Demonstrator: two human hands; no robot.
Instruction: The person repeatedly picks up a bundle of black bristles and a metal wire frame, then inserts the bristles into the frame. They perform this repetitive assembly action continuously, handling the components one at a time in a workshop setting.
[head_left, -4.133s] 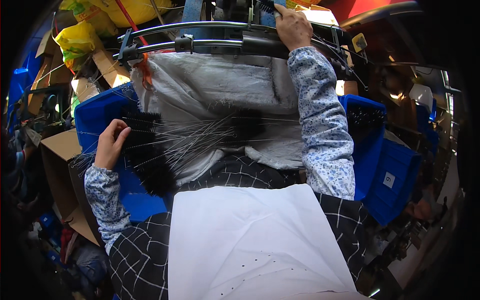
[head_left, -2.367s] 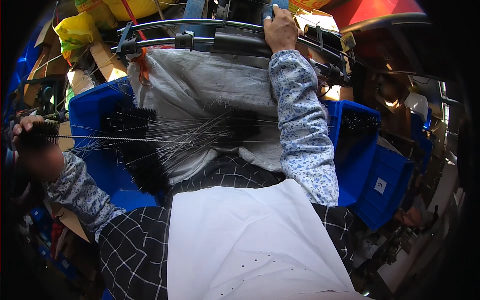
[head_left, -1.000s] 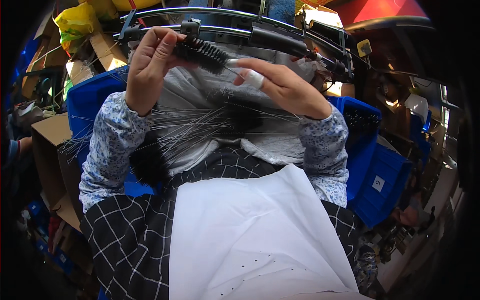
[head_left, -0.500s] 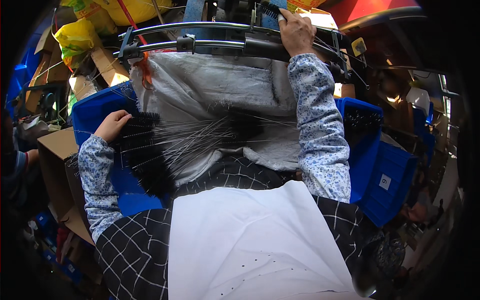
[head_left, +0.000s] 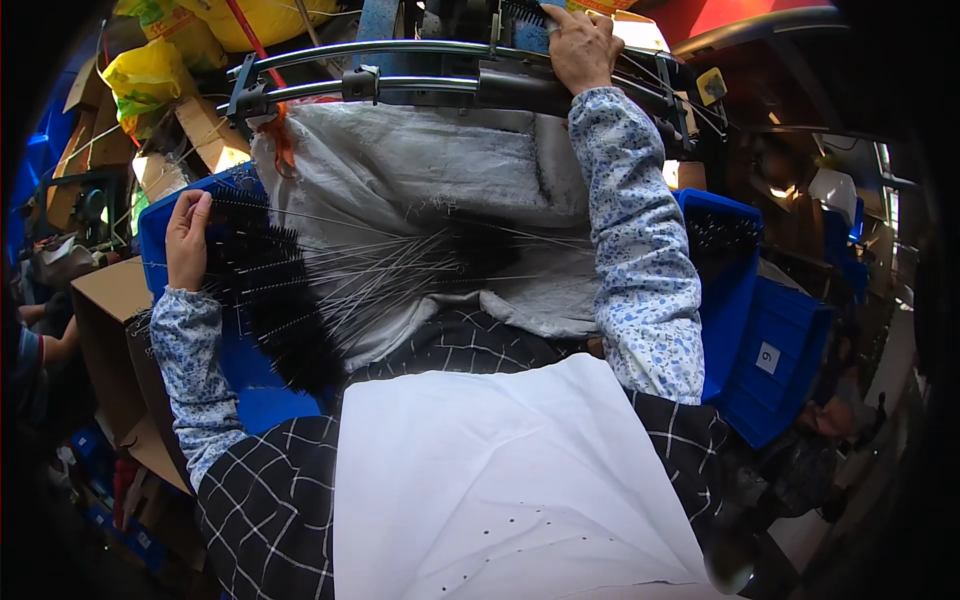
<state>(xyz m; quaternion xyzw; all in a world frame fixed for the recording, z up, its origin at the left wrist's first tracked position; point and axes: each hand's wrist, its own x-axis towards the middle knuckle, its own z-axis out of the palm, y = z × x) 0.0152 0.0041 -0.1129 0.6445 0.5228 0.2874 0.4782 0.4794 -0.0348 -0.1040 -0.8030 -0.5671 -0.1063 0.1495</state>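
Observation:
A pile of black-bristled wire brushes [head_left: 285, 330] lies across a white woven cloth [head_left: 400, 150] over my lap, bristled ends to the left and thin bare wires fanning right. My left hand [head_left: 187, 245] is at the pile's upper left, its fingertips pinching the bristled end of one brush [head_left: 238, 200]. Beyond the cloth, my right hand [head_left: 583, 50] is closed at a machine with metal rods [head_left: 420, 85]. A short black brush [head_left: 522, 12] meets its fingertips there; the fingers partly hide their hold on it.
Blue bins stand on both sides, the left bin [head_left: 265, 400] under the bristles and the right bin [head_left: 770, 370] by my right sleeve. An open cardboard box [head_left: 115, 290] is at far left. Yellow bags [head_left: 150, 75] lie at the back left. Another person's arm [head_left: 62, 345] shows at the left edge.
My left hand has moved up and left, raising one brush's bristled end apart from the pile. My right hand has shifted slightly up and left at the machine.

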